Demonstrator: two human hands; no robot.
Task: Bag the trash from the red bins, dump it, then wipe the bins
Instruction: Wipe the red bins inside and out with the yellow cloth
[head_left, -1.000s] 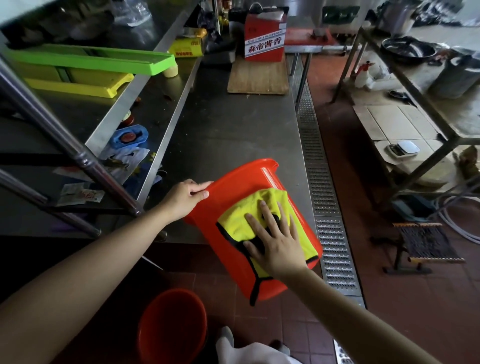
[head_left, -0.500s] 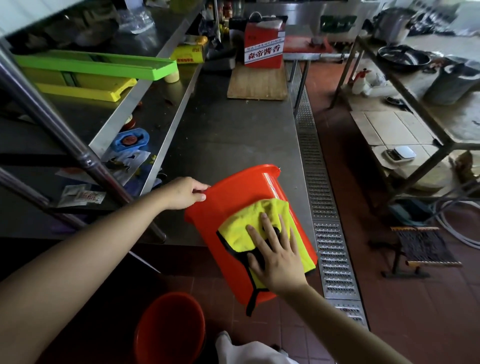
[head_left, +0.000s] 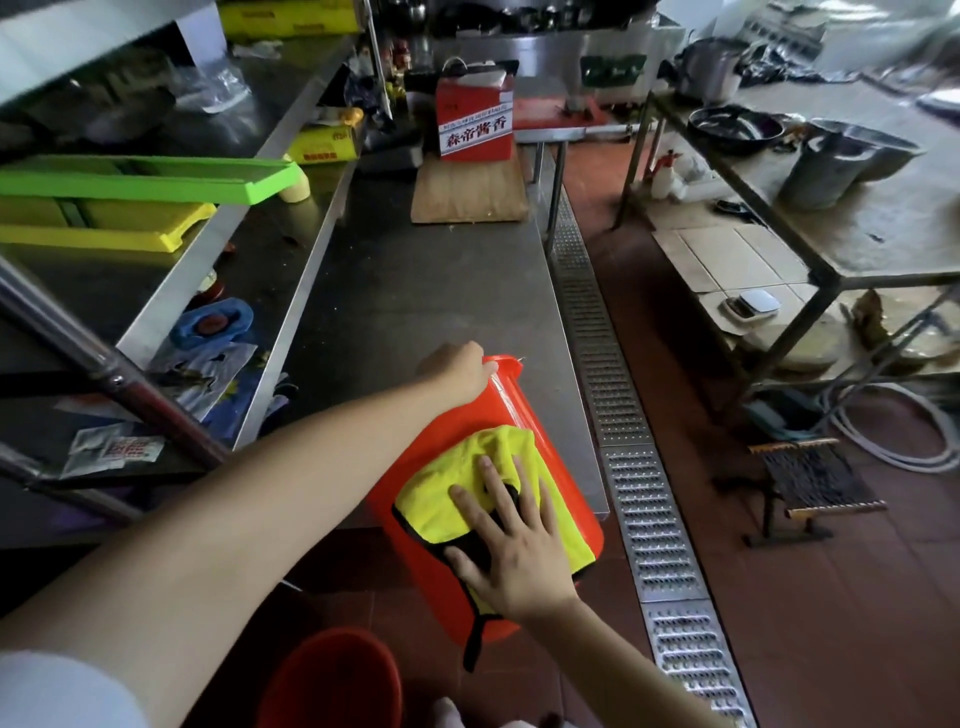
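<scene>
A red bin (head_left: 550, 457) lies tilted on its side at the near end of the steel counter (head_left: 447, 291), its base sticking out over the floor. My left hand (head_left: 460, 369) grips its far rim. A yellow cloth (head_left: 467, 483) with black edging is spread on the bin's outer wall. My right hand (head_left: 511, 551) presses flat on the cloth with fingers spread. A second red bin (head_left: 332, 675) stands upright on the floor below, near my feet.
A wooden cutting board (head_left: 467, 195) and a red carton (head_left: 475, 124) sit at the counter's far end. Shelves with green and yellow trays (head_left: 145, 179) run along the left. A metal floor drain grate (head_left: 623, 441) runs on the right beside a steel table frame (head_left: 810, 275).
My left hand slid along the bin's rim toward its far side. The bin turned a little and the cloth with my right hand shifted slightly across its wall.
</scene>
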